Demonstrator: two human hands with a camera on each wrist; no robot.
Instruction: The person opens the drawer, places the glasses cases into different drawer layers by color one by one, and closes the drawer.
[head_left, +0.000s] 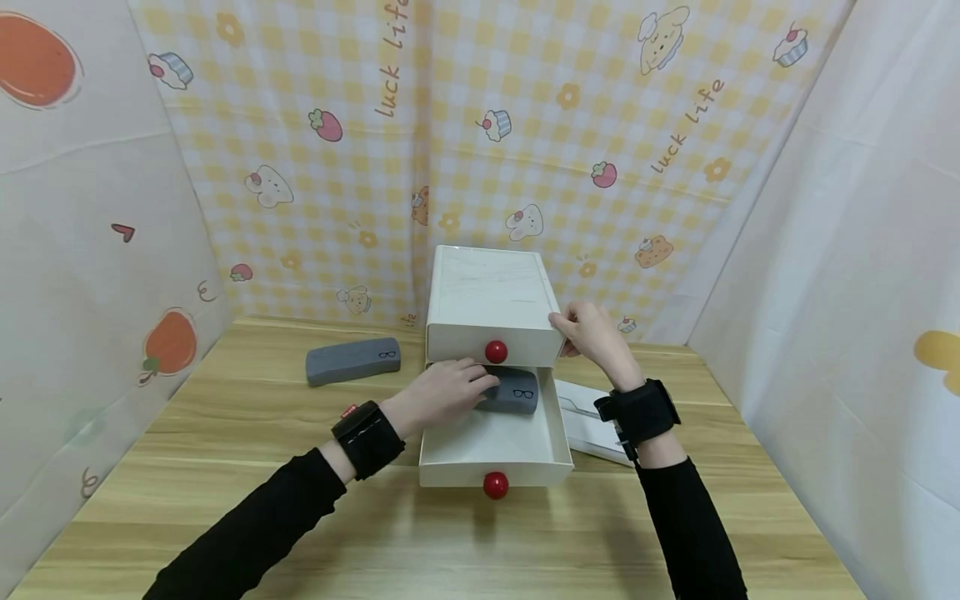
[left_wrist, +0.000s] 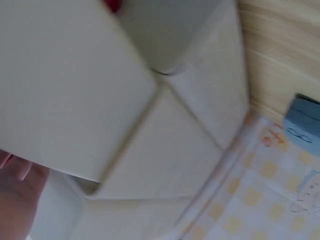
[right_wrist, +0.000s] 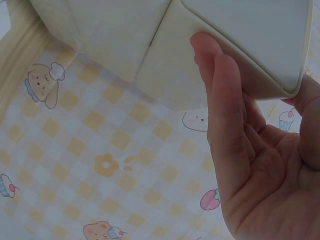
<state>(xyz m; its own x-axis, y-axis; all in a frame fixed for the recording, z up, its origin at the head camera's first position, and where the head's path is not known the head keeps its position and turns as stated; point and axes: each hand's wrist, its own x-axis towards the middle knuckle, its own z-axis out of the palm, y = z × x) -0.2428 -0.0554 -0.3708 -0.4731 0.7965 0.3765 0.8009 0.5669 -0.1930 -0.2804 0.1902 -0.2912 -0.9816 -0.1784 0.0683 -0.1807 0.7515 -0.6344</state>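
A white two-drawer box (head_left: 491, 287) stands on the table, its lower drawer (head_left: 517, 446) pulled out. In that drawer, towards the back, lies a grey glasses case (head_left: 517, 390) with a glasses print. My left hand (head_left: 442, 393) reaches in from the left and holds the case's left end, which it covers. In the left wrist view only part of this hand (left_wrist: 20, 192) shows, at the lower left beside the drawer. My right hand (head_left: 597, 335) rests against the box's upper right front corner; its extended fingers (right_wrist: 227, 95) lie along the side wall.
A second grey glasses case (head_left: 352, 361) lies on the table left of the box. Behind my right wrist, a flat white item (head_left: 592, 429) lies beside the drawer. Red round knobs (head_left: 496, 485) stick out from the drawer fronts. Printed cloth (head_left: 480, 192) hangs behind the table.
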